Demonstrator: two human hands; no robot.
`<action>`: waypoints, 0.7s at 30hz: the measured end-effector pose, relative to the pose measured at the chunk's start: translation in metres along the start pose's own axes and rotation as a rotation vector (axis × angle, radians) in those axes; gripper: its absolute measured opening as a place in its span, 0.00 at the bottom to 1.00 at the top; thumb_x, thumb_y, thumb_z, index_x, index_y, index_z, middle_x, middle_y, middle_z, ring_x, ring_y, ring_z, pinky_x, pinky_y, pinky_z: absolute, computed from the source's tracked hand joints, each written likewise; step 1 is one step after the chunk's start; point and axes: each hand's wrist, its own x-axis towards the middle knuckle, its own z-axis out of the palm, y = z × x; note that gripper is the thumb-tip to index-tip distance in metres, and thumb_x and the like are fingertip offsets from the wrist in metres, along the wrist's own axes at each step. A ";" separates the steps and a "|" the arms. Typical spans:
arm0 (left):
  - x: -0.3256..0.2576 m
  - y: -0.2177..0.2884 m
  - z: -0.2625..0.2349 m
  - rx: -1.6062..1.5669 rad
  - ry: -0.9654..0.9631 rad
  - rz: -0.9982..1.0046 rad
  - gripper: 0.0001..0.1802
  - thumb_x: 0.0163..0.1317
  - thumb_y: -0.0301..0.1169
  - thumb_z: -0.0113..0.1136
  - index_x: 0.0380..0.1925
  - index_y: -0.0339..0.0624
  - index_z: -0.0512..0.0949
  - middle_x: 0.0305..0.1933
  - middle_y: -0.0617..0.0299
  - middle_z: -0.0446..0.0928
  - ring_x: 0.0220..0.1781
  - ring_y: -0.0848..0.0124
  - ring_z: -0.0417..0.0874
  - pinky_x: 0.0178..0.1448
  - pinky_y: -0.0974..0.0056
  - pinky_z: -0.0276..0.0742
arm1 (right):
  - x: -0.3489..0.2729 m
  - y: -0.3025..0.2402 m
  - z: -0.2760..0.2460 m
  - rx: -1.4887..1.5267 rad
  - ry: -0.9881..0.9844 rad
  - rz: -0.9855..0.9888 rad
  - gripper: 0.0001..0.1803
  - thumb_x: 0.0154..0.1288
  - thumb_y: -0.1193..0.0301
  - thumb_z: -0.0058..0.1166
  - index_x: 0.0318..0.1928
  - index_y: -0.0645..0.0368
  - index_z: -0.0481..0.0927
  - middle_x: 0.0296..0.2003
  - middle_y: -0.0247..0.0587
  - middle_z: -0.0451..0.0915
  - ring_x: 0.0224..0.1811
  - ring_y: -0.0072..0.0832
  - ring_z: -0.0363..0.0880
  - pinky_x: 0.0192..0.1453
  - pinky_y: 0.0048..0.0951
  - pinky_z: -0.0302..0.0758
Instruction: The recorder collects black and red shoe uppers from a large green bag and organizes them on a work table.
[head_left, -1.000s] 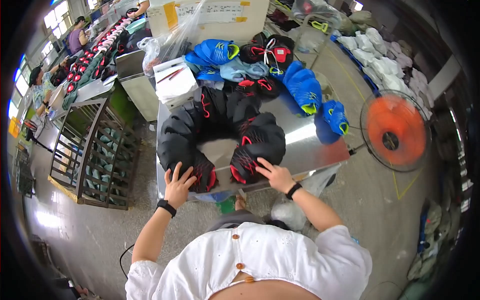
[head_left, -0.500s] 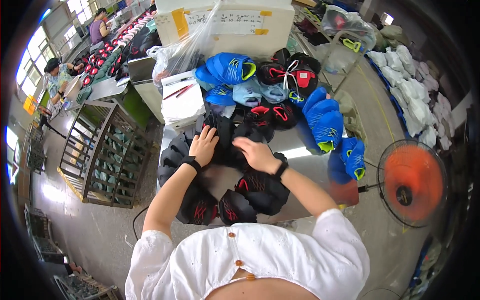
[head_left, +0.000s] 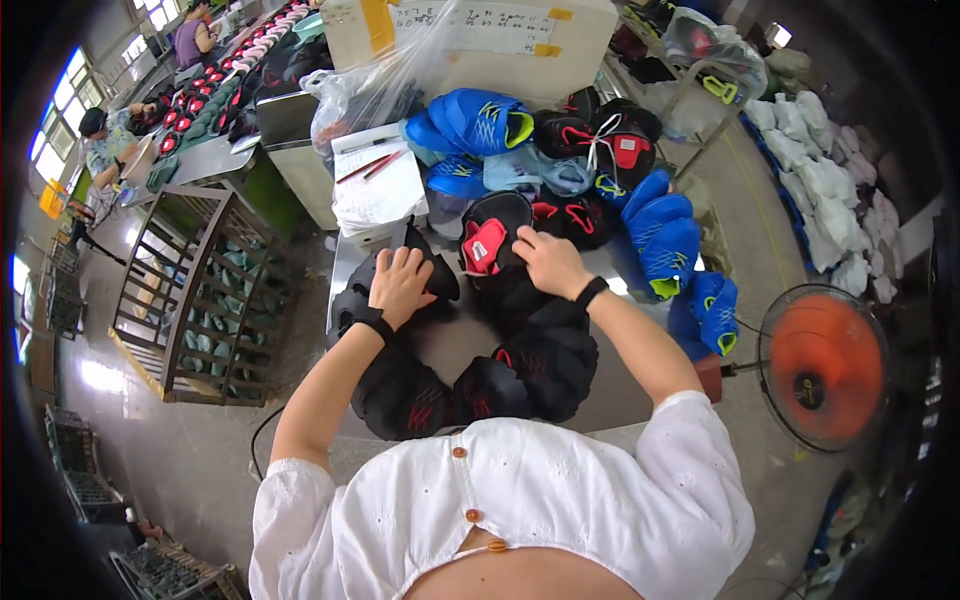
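The left hand (head_left: 402, 287) lies left of the middle of the frame, its fingers spread and unclenched over the black shoe uppers (head_left: 405, 395); the right hand (head_left: 552, 262), just right of centre, has its fingers bent in and grips the edge of a black upper with a red lining (head_left: 485, 245), which is tilted so that its inside shows. The black uppers, nested into one another, curve round in a ring at the middle of the frame, with shiny metal table (head_left: 448, 350) showing inside it; the lower edge of the ring comes close to the person's white shirt (head_left: 560, 465) (a buttoned one, with short sleeves).

Above the ring, toward the top centre, lie blue uppers (head_left: 470, 122); to their left, a sheet of paper (head_left: 375, 208) bears two red pens (head_left: 366, 168); more blue uppers (head_left: 665, 240) run down the right part of the table. An orange fan (head_left: 825, 370) stands at the right of the frame; a slatted crate (head_left: 200, 320) stands at the left, greenish pieces inside it; white sacks (head_left: 820, 190) lie heaped at the upper right.
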 end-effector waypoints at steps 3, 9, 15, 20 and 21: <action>0.026 0.008 0.002 0.153 -0.045 0.173 0.31 0.31 0.46 0.69 0.37 0.45 0.73 0.48 0.60 0.67 0.59 0.61 0.60 0.61 0.58 0.54 | -0.006 -0.031 -0.005 0.058 -0.033 0.037 0.14 0.43 0.72 0.53 0.35 0.55 0.71 0.42 0.38 0.70 0.28 0.37 0.76 0.27 0.35 0.74; 0.042 -0.005 0.029 0.249 -0.172 0.392 0.33 0.30 0.41 0.70 0.42 0.52 0.71 0.44 0.63 0.71 0.58 0.63 0.63 0.61 0.56 0.54 | -0.004 -0.063 -0.003 0.036 -0.195 0.220 0.16 0.43 0.63 0.61 0.35 0.52 0.73 0.39 0.37 0.68 0.26 0.38 0.77 0.27 0.37 0.73; 0.030 -0.058 0.021 0.302 0.186 0.145 0.27 0.38 0.41 0.63 0.42 0.51 0.71 0.46 0.61 0.68 0.59 0.63 0.60 0.62 0.48 0.50 | -0.038 -0.039 -0.025 0.054 -0.105 0.304 0.08 0.48 0.64 0.58 0.31 0.47 0.77 0.38 0.34 0.68 0.26 0.37 0.76 0.28 0.36 0.72; 0.057 0.008 -0.010 0.379 -0.173 0.207 0.41 0.36 0.58 0.60 0.47 0.39 0.72 0.48 0.57 0.69 0.60 0.57 0.57 0.64 0.46 0.45 | -0.043 -0.043 -0.016 0.051 -0.088 0.350 0.11 0.46 0.70 0.55 0.35 0.50 0.76 0.44 0.37 0.68 0.30 0.37 0.77 0.30 0.37 0.73; 0.063 0.021 -0.010 0.278 -0.134 0.302 0.39 0.37 0.58 0.60 0.44 0.38 0.73 0.46 0.56 0.71 0.58 0.58 0.60 0.63 0.47 0.47 | -0.044 -0.045 -0.015 0.078 -0.056 0.352 0.13 0.45 0.71 0.55 0.36 0.51 0.75 0.46 0.37 0.68 0.30 0.37 0.77 0.31 0.37 0.73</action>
